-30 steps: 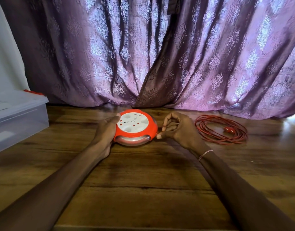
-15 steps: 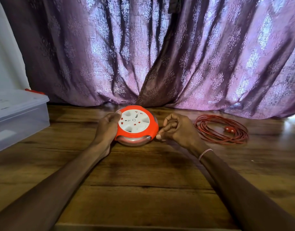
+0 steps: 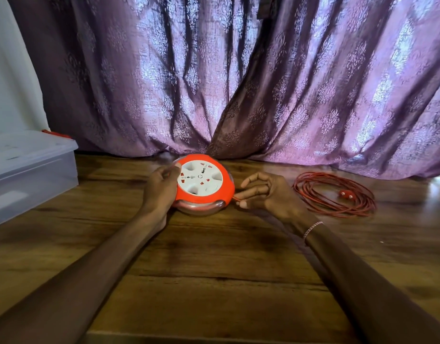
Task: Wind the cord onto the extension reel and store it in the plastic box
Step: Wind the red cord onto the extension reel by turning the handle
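Note:
The round extension reel point(image 3: 201, 184), orange with a white socket face, is tilted up on its near edge on the wooden table. My left hand point(image 3: 160, 187) grips its left rim. At the reel's right side, my right hand point(image 3: 266, 194) pinches the thin red cord point(image 3: 235, 198) where it leaves the reel. The loose part of the cord lies in a coil point(image 3: 335, 194) further right, with its red plug point(image 3: 345, 193) resting on top. The clear plastic box point(image 3: 28, 170) with its lid on stands at the left.
Purple patterned curtains point(image 3: 238, 83) hang down to the back edge of the table point(image 3: 214, 281). A white wall point(image 3: 8, 70) rises behind the box. The table's front edge runs along the bottom of the view.
The reel has tipped up further toward me and its socket face has turned. My left hand slid higher on the rim; my right hand stays on the cord.

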A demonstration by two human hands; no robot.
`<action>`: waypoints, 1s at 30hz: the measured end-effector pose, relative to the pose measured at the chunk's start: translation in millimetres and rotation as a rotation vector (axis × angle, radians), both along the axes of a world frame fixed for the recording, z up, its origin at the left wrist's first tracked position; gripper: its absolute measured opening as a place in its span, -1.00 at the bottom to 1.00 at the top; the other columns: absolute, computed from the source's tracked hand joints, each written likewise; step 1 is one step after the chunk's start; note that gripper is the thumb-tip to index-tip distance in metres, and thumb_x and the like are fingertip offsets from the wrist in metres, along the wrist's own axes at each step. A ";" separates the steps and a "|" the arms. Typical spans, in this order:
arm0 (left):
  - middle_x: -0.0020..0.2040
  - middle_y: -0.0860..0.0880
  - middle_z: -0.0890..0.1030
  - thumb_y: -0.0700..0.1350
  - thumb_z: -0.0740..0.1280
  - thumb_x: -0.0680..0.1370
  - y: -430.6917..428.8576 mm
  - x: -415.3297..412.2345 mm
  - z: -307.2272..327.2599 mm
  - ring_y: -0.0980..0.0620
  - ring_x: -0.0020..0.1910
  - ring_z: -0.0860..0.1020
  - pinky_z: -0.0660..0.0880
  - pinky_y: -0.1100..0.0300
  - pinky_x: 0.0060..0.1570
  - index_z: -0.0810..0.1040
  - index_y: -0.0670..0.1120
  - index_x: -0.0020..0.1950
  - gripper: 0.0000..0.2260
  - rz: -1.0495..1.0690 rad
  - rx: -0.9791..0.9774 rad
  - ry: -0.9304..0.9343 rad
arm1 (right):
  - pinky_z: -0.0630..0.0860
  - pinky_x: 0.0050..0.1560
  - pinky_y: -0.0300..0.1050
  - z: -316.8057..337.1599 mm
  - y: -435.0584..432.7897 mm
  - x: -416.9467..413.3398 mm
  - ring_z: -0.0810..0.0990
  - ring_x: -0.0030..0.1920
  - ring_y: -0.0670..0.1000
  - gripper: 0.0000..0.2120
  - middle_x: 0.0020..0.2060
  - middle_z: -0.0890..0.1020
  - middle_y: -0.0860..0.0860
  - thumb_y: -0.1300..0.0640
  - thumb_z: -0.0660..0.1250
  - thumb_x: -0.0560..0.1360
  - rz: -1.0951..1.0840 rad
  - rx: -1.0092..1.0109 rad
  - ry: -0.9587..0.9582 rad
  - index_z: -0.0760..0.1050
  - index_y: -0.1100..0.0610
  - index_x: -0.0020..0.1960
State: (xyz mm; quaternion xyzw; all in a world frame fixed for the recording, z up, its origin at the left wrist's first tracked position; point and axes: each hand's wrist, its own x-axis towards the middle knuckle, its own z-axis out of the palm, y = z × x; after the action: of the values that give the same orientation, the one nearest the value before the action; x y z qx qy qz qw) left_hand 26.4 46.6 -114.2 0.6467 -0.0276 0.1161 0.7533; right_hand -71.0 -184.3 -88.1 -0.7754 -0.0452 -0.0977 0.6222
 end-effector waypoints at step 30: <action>0.10 0.22 0.70 0.06 0.27 0.64 -19.0 -30.0 19.1 0.34 0.10 0.61 0.55 0.20 0.17 0.60 0.08 0.27 -0.75 -0.038 0.302 -0.490 | 0.50 -0.21 -0.01 13.6 48.4 -9.0 0.66 -0.19 0.18 -0.41 -0.22 0.70 0.07 -0.41 0.26 0.44 -0.533 -1.404 -0.770 0.56 -0.11 0.32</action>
State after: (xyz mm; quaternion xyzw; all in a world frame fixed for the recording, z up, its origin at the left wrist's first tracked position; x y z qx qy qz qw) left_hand -3.7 27.6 -95.1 0.7035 -0.2379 0.2494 0.6215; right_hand -80.0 -135.9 -74.5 -0.8796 -0.1198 -0.4478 -0.1071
